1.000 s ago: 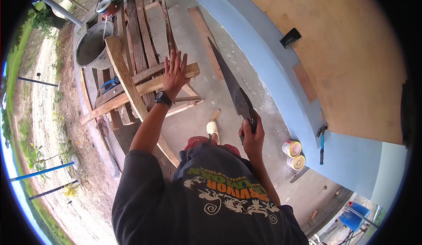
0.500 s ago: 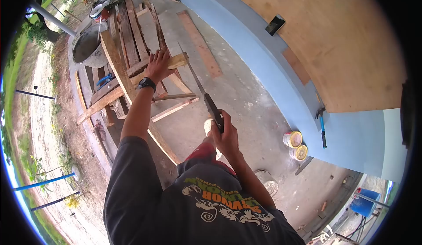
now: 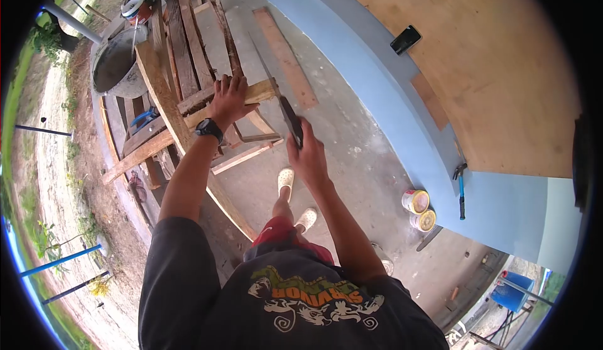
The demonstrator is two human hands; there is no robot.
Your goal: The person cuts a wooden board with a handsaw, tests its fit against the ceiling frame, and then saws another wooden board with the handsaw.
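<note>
Whereas it hung apart, the saw (image 3: 288, 111) (handheld) reaches the plank (image 3: 260, 92)

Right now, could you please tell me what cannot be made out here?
In the head view:
Lumber under the left hand: hidden by that hand.
Saw grip: partly covered by the right hand.
Saw teeth: too fine to see.
Phone screen: too small to read.

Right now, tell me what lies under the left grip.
A pale plank lies under the left grip; it shows on both sides, with one end near the saw. The stretch directly beneath is covered, so its surface there cannot be seen.
</note>
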